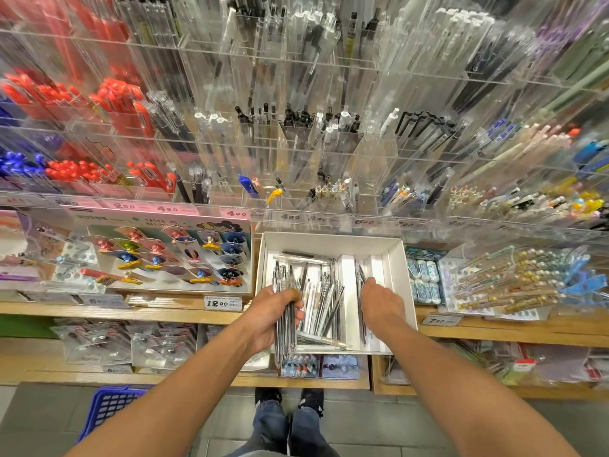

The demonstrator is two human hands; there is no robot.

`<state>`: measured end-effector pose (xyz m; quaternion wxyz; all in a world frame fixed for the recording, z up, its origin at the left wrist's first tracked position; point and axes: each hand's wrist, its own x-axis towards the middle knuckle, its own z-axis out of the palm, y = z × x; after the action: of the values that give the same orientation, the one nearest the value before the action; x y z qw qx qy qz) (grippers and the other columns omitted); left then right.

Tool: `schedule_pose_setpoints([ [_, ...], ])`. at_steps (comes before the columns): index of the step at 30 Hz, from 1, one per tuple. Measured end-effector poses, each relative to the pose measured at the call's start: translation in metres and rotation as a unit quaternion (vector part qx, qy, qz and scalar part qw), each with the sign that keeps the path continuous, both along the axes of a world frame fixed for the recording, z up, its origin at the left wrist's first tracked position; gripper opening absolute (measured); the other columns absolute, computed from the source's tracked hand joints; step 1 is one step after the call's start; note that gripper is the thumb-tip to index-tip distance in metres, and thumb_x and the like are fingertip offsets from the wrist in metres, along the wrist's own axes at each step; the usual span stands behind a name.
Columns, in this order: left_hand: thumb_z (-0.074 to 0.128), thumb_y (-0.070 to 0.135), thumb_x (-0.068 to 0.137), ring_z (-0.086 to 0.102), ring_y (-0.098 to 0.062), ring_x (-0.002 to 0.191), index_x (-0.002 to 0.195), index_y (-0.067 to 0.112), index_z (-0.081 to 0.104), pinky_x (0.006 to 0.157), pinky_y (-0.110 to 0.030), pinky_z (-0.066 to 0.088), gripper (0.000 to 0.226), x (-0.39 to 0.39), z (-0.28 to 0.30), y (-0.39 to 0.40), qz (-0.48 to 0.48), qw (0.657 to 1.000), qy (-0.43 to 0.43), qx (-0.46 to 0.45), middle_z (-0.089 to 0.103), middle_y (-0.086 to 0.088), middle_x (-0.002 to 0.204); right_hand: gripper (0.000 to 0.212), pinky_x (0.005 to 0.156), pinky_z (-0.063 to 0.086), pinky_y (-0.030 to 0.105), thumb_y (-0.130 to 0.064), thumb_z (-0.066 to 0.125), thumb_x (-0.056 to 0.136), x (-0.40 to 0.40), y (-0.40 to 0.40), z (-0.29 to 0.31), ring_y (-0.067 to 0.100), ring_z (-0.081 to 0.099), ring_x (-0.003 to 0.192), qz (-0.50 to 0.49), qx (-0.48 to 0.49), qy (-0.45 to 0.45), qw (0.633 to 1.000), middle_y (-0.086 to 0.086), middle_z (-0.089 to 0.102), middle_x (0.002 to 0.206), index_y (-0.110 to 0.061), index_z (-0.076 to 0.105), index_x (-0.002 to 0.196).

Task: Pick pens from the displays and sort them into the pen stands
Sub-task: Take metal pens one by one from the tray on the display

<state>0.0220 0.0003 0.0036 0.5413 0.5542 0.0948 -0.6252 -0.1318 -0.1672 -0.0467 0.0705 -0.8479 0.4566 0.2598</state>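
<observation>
A white cardboard box (333,240) rests on the wooden shelf, with several clear and silver pens (321,305) lying loose inside. My left hand (268,316) is closed around a bundle of clear pens (285,328) at the box's left edge. My right hand (382,303) reaches down into the right side of the box over a few pens (361,282); its fingers are hidden, so I cannot tell if they grip anything. Above, clear acrylic pen stands (296,133) hold black, white and clear pens in rows.
Red pens (115,97) and blue pens (19,161) fill stands at left, mixed coloured pens (514,199) at right. A novelty pen card display (171,255) sits left of the box, erasers (423,280) right. A blue basket (108,407) stands on the floor by my feet.
</observation>
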Motion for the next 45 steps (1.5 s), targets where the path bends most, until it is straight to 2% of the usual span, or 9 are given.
schedule_pose_setpoints([
  [3,0.059,0.001,0.094,0.058,-0.019,0.053,0.118,-0.002,0.050,0.047,-0.026,0.054,0.027,-0.002,0.002,0.003,0.009,1.000,0.004,0.006,0.063,-0.010,0.070,0.051,0.074,0.049,0.031,-0.002,0.059,0.086,0.002,-0.001,-0.001,0.023,0.064,0.100,0.005,-0.008,0.004,1.000,0.007,0.064,0.111,-0.006,0.035,0.130],
  [7,0.056,0.002,0.095,0.056,-0.018,0.052,0.120,-0.002,0.051,0.047,-0.026,0.052,0.025,0.000,0.005,0.005,0.005,1.000,-0.004,0.003,0.061,-0.008,0.066,0.032,0.065,0.042,0.029,0.003,0.051,0.088,-0.007,-0.004,-0.001,0.023,0.065,0.092,0.013,-0.016,-0.014,1.000,0.007,0.066,0.105,-0.007,0.048,0.118],
  [12,0.056,0.002,0.096,0.055,-0.017,0.053,0.132,-0.006,0.044,0.048,-0.026,0.051,0.039,-0.002,0.010,0.008,0.008,1.000,-0.012,0.003,0.060,-0.007,0.066,0.048,0.063,0.042,0.030,0.003,0.063,0.081,-0.001,0.002,-0.003,0.023,0.066,0.091,-0.019,-0.005,-0.014,1.000,0.005,0.066,0.101,-0.008,0.042,0.123],
  [17,0.054,0.000,0.096,0.054,-0.018,0.051,0.134,-0.007,0.040,0.046,-0.025,0.050,0.041,-0.005,0.009,0.014,0.022,1.000,-0.010,0.004,0.059,-0.009,0.066,0.030,0.074,0.050,0.030,-0.001,0.054,0.090,-0.002,0.008,-0.007,0.023,0.064,0.098,-0.088,-0.005,-0.047,0.995,0.008,0.063,0.108,-0.006,0.046,0.118],
  [25,0.056,0.000,0.094,0.055,-0.017,0.050,0.120,-0.003,0.049,0.047,-0.028,0.048,0.028,-0.009,0.007,0.020,0.017,0.999,-0.030,0.009,0.059,-0.007,0.064,0.030,0.086,0.053,0.032,0.001,0.047,0.093,-0.002,0.013,0.000,0.025,0.062,0.105,-0.142,0.004,-0.058,0.988,0.012,0.061,0.117,-0.001,0.050,0.123],
  [34,0.057,0.001,0.094,0.055,-0.017,0.051,0.120,-0.007,0.050,0.046,-0.027,0.049,0.028,-0.013,0.007,0.016,0.019,0.999,-0.028,-0.003,0.060,-0.007,0.064,0.011,0.049,0.035,0.027,-0.009,0.043,0.100,-0.005,0.027,0.010,0.018,0.054,0.068,-0.065,-0.006,-0.172,0.983,0.004,0.063,0.090,-0.012,0.039,0.109],
  [37,0.064,0.002,0.091,0.054,-0.017,0.051,0.128,-0.005,0.042,0.045,-0.028,0.049,0.043,-0.013,0.008,0.014,0.011,0.999,-0.034,-0.010,0.061,-0.007,0.065,0.009,0.050,0.033,0.029,-0.021,0.042,0.102,-0.004,0.026,0.025,0.015,0.050,0.069,-0.018,0.008,-0.234,0.972,-0.001,0.057,0.087,-0.016,0.042,0.109],
  [41,0.074,0.008,0.085,0.054,-0.017,0.050,0.127,0.002,0.039,0.046,-0.028,0.049,0.055,-0.011,0.013,0.010,-0.021,0.998,-0.053,-0.024,0.062,-0.005,0.063,0.014,0.065,0.038,0.026,-0.027,0.045,0.101,-0.009,0.024,0.049,0.010,0.051,0.077,0.038,0.074,-0.302,0.950,-0.010,0.053,0.091,-0.019,0.054,0.109],
  [45,0.082,0.015,0.076,0.054,-0.012,0.047,0.121,0.001,0.047,0.045,-0.024,0.048,0.060,-0.008,0.016,0.003,-0.062,0.991,-0.117,-0.021,0.064,-0.001,0.059,0.005,0.061,0.042,0.021,-0.028,0.058,0.095,-0.010,0.027,0.070,0.005,0.054,0.065,-0.028,0.242,-0.367,0.898,-0.013,0.059,0.079,-0.025,0.062,0.095],
])
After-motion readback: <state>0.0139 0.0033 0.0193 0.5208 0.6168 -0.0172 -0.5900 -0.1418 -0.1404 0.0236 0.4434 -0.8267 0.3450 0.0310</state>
